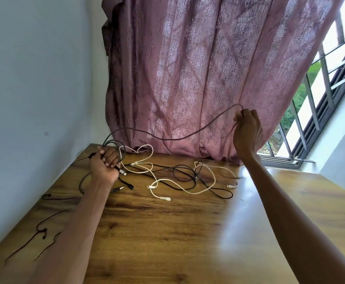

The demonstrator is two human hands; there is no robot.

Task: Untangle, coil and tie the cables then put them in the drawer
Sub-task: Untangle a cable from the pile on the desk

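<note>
My left hand is fisted tight round a bunch of dark loops, thumb side up, just above the far left part of the bench. I keep the finished turns of the black cable locked there so they cannot spring apart while I feed in more. A plug end and a light connector poke out below that fist.

My right hand is raised well above the bench, in front of the curtain, with the fingertips pinching the same black cable where it bends over. The arm reaches forward and up, wrist bent, back of the hand toward me. I judge I hold it high to draw the slack free of the heap, so the next turn can be laid into the left fist.

Between the hands the cable sags in a long curve. Under it, on the bench, lies the tangle of white and black leads, still crossed over one another. Some thin dark cords lie near the bench's left edge. No drawer is in view.
</note>
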